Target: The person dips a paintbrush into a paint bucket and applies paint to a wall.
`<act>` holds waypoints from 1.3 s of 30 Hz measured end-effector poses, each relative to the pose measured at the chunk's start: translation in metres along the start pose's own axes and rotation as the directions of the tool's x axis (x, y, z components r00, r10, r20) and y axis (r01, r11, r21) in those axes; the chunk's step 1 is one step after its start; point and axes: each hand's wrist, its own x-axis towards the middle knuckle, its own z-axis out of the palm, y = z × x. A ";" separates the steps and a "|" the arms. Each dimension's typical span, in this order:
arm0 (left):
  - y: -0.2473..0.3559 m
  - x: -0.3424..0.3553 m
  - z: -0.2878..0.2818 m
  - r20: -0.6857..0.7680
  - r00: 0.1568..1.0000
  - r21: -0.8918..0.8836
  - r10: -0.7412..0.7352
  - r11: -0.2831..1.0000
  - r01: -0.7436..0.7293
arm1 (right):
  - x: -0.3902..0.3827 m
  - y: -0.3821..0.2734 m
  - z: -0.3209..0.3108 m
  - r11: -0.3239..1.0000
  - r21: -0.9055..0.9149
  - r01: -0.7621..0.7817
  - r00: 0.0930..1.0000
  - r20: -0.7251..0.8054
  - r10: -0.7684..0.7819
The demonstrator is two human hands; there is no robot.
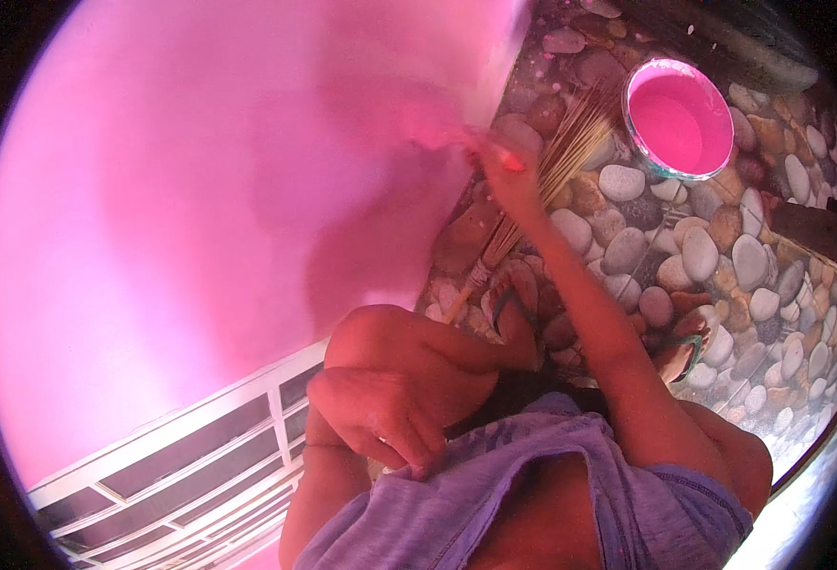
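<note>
Up by the pink-painted wall [200, 190], my right hand [513, 180] is closed round a paintbrush [511, 162], whose orange-red handle shows. Its bristle end meets the wall near the lower edge, though blur and pink colour hide the exact contact. My left hand [380, 408] lies against my bent knee, with its fingers curled together at the edge of my purple-blue shirt [494, 475]. Whether those fingers pinch anything is hidden. Right of the brush stands a round bucket [680, 176] of bright pink paint [670, 119], its rim smeared with white and pink.
A stick broom [566, 157] lies on the pebble-patterned floor [618, 252] beneath my right forearm. My sandalled feet [689, 350] rest on that floor. White window slats [181, 456] run along the lower left, and a dark block [813, 233] sits at the far right.
</note>
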 end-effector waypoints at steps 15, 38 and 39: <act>0.021 0.011 0.036 -0.645 0.601 -0.156 0.472 0.688 -0.709 | -0.003 -0.076 0.033 0.996 -0.079 0.045 0.988 0.151 -0.033; 0.019 -0.009 0.073 -0.992 0.027 0.101 0.122 0.907 -0.409 | 0.011 -0.017 -0.028 0.957 -0.144 -0.253 0.965 0.027 0.259; 0.015 -0.006 0.074 -0.994 -0.063 0.108 0.091 0.926 -0.362 | 0.009 -0.010 -0.041 0.949 -0.230 -0.216 0.970 0.059 0.235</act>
